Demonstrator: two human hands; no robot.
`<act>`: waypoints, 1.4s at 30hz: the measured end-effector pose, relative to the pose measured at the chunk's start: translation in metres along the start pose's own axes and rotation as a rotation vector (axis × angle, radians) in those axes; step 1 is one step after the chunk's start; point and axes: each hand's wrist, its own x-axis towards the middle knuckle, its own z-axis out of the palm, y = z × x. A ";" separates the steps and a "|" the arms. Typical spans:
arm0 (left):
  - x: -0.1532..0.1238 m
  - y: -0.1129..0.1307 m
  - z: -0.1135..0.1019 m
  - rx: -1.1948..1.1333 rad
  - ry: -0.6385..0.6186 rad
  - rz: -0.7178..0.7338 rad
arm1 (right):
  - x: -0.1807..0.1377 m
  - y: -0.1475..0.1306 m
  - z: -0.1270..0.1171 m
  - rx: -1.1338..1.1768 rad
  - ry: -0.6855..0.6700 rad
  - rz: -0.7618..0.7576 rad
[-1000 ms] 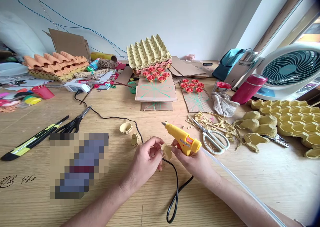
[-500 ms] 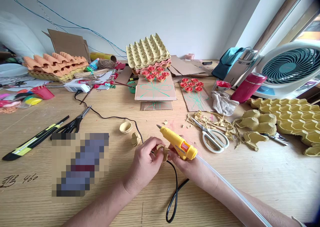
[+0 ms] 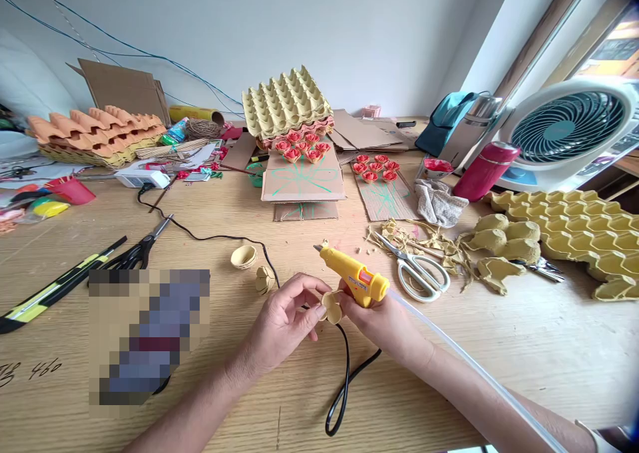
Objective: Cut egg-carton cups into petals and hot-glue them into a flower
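Observation:
My left hand (image 3: 287, 320) pinches a small yellow egg-carton petal piece (image 3: 331, 306) at the centre of the wooden table (image 3: 499, 346). My right hand (image 3: 387, 320) grips a yellow hot glue gun (image 3: 352, 277) and its fingers also touch the petal piece. The gun's nozzle points up and to the left, away from the piece. A clear glue stick (image 3: 474, 366) trails from the gun's back, and its black cord (image 3: 344, 380) loops toward me. Two cut carton cups (image 3: 244, 257) (image 3: 263, 279) lie just left of my hands.
White-handled scissors (image 3: 417, 270) and carton scraps lie right of the gun. Black scissors (image 3: 134, 250) and a utility knife (image 3: 54, 287) lie at left. Cardboard sheets with red paper roses (image 3: 302, 148), stacked egg trays (image 3: 284, 100), a red bottle (image 3: 484, 170) and a fan (image 3: 564, 130) stand behind.
The glue gun went left and lower, then lifted slightly. My left hand turned the petal piece between my fingers. The view shifted a little to the right.

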 end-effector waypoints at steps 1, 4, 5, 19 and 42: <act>0.001 0.001 -0.001 -0.019 -0.020 -0.007 | 0.000 0.000 -0.001 0.013 -0.012 0.016; 0.001 0.000 -0.003 -0.028 -0.074 -0.020 | 0.000 -0.001 -0.001 0.050 -0.037 0.026; 0.001 0.000 -0.004 -0.012 -0.083 -0.016 | 0.000 0.000 0.000 0.056 -0.038 0.022; -0.002 0.007 -0.005 -0.234 0.119 -0.146 | -0.004 -0.004 -0.007 0.207 -0.030 -0.041; -0.008 -0.010 0.007 -0.064 0.226 -0.004 | -0.007 0.008 0.002 -0.107 -0.024 -0.185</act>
